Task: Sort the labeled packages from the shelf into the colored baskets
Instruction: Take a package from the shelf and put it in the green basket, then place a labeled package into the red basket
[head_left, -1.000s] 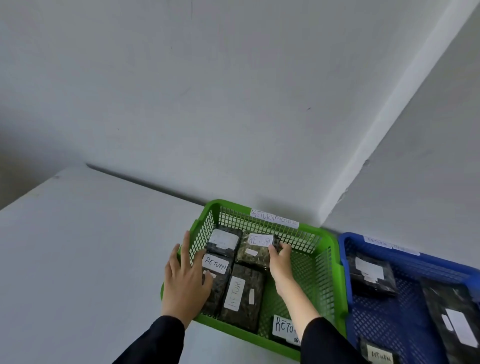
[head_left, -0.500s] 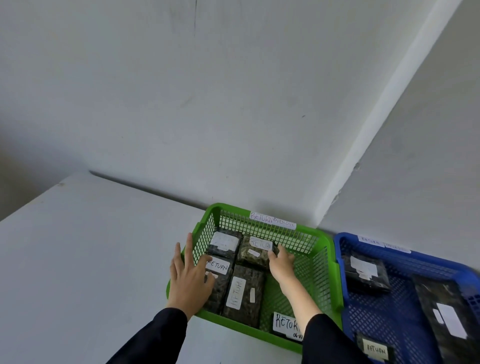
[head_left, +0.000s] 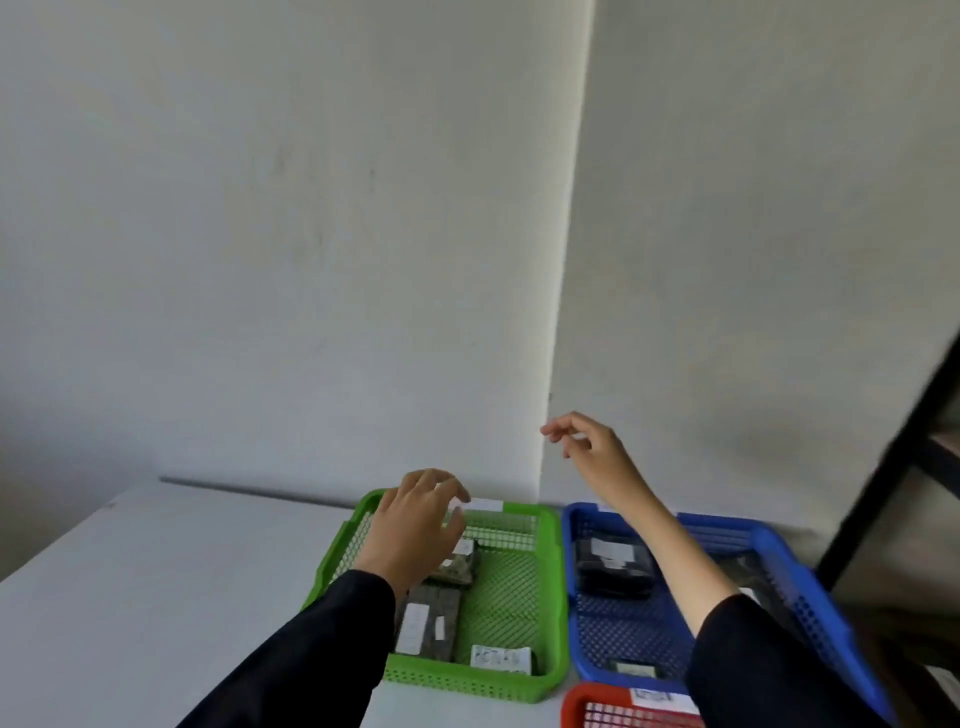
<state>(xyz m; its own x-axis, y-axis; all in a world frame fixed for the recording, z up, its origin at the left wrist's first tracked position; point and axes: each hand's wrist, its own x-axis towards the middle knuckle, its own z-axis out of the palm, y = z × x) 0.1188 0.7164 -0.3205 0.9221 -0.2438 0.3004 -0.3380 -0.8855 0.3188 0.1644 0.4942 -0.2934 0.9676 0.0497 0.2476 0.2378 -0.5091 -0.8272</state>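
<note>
My left hand (head_left: 415, 525) is hovering, fingers loose and empty, over the green basket (head_left: 550, 613) holding dark labeled packages (head_left: 428, 621). My right hand (head_left: 592, 447) is hanging empty, fingers relaxed, above the blue basket (head_left: 779, 551) on the counter (head_left: 156, 597)

A plain sorting or stockroom corner. Labelled green (head_left: 553, 597), blue (head_left: 576, 618) and red (head_left: 574, 699) baskets sit on a white table (head_left: 156, 597) against bare walls (head_left: 311, 234). A dark shelf frame (head_left: 893, 467) stands at right.

Plain white wall (head_left: 311, 234), inner corner, white table (head_left: 156, 597), dark shelf frame (head_left: 904, 457)
</note>
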